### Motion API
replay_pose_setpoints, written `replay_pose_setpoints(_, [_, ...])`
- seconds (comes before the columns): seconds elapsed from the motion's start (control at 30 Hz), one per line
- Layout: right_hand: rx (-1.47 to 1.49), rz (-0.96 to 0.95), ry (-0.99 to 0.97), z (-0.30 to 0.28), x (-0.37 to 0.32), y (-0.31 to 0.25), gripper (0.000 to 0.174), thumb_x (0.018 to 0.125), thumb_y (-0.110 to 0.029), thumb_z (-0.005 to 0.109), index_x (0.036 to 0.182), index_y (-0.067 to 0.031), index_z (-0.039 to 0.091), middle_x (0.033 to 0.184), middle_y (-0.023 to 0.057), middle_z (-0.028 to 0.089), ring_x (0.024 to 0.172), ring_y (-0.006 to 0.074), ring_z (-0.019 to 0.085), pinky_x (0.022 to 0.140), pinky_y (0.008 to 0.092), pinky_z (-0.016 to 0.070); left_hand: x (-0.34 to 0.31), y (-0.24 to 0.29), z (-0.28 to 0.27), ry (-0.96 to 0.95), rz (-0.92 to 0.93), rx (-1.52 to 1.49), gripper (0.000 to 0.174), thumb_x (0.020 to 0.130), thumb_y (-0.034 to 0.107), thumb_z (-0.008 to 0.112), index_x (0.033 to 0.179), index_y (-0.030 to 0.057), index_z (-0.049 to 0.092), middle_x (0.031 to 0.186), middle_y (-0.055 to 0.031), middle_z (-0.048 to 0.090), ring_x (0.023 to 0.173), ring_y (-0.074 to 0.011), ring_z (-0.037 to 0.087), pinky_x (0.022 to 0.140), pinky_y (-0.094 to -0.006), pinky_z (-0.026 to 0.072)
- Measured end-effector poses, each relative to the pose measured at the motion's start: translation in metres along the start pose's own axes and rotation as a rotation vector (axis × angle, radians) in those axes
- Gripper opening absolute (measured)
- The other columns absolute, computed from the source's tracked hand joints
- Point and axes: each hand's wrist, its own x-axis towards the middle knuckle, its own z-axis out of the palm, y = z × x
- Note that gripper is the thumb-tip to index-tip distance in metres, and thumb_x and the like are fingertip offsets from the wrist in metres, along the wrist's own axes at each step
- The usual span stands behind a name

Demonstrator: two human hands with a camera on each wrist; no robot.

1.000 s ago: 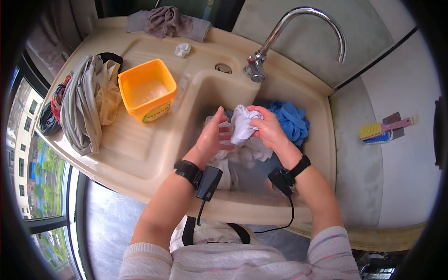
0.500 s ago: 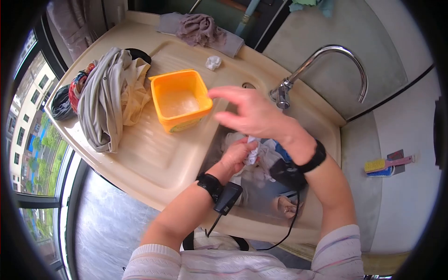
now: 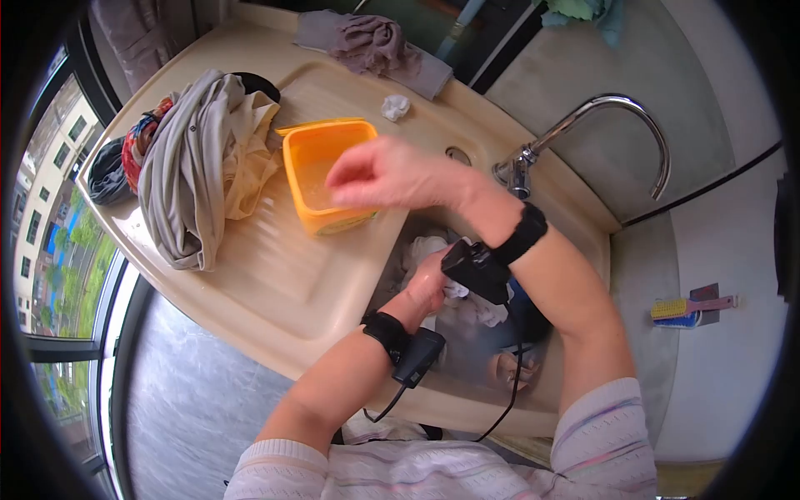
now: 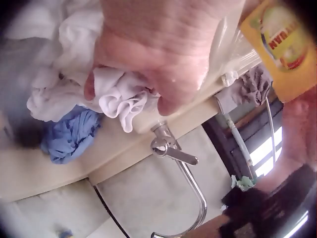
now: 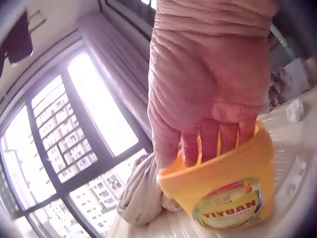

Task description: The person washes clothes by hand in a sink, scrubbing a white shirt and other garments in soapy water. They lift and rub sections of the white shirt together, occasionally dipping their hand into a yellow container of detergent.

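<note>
My right hand (image 3: pixel 396 173) reaches over a yellow plastic tub (image 5: pixel 228 201) with a "YIYUAN" label. Its fingers point down past the rim, slightly bent and apart, and their tips are hidden inside the tub in the right wrist view. Something pale lies on the tub's bottom. Over the sink basin, my left hand (image 3: pixel 427 285) grips a bunched white cloth (image 4: pixel 121 99) between thumb and fingers. More wet white laundry (image 4: pixel 59 101) and a blue cloth (image 4: pixel 72 134) lie in the basin beneath. The right wrist's camera box partly covers the left hand in the head view.
Grey and cream clothes (image 3: pixel 187 179) are heaped on the ribbed drainboard (image 3: pixel 275 283) left of the tub. A small white wad (image 3: pixel 395 107) and a mauve cloth (image 3: pixel 371 43) lie towards the back. The chrome faucet (image 3: pixel 518 171) arches over the basin's right side; brushes (image 3: pixel 679 311) hang on the wall.
My right hand has let go of the white cloth and swung left from the basin to the tub's opening. My left hand has taken hold of the cloth. The head view has shifted.
</note>
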Motion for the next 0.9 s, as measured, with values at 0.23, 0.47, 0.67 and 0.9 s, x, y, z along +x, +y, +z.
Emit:
replay_pose_setpoints(0.23, [0.832, 0.135, 0.366, -0.032, -0.118, 0.027, 0.01, 0.083, -0.012, 0.056, 0.084, -0.0022, 0.058, 0.073, 0.003, 0.057, 0.063, 0.0086, 0.054, 0.059, 0.0226, 0.0465, 0.001, 0.012, 0.004, 0.075, -0.165, -0.032, 0.051, 0.088, 0.051, 0.037, 0.097, 0.0046, 0.055, 0.084, -0.0059, 0.059, 0.069, -0.0207, 0.059, 0.056, -0.0381, 0.0492])
replay_pose_setpoints(0.47, [-0.286, 0.2, 0.746, 0.123, -0.163, 0.08, 0.015, 0.072, 0.003, 0.053, 0.085, -0.0031, 0.055, 0.086, 0.0133, 0.053, 0.085, 0.0305, 0.054, 0.073, 0.0355, 0.0446, 0.007, 0.009, -0.009, 0.146, -0.147, -0.09, 0.05, 0.088, 0.046, 0.04, 0.103, 0.0002, 0.053, 0.099, -0.0128, 0.057, 0.089, -0.0247, 0.055, 0.081, -0.0388, 0.0434])
replay_pose_setpoints(0.67, [-0.231, 0.231, 0.846, 0.116, -0.171, 0.091, 0.013, 0.074, 0.001, 0.051, 0.086, -0.0028, 0.056, 0.082, 0.0135, 0.053, 0.081, 0.0323, 0.054, 0.07, 0.0379, 0.0447, 0.009, -0.002, -0.006, 0.145, -0.073, 0.032, 0.054, 0.087, 0.048, 0.04, 0.105, -0.0018, 0.051, 0.099, -0.0128, 0.058, 0.094, -0.0258, 0.055, 0.088, -0.0386, 0.0414])
replay_pose_setpoints(0.9, [-0.026, 0.418, 0.534, 0.071, -0.195, 0.104, 0.027, 0.072, -0.002, 0.055, 0.099, -0.0023, 0.058, 0.094, 0.0126, 0.059, 0.074, 0.022, 0.059, 0.067, 0.0306, 0.0472, -0.003, 0.019, 0.007, -0.068, -0.271, 0.081, 0.055, 0.084, 0.049, 0.046, 0.104, -0.0028, 0.052, 0.098, -0.0125, 0.059, 0.087, -0.0253, 0.059, 0.079, -0.0428, 0.0472])
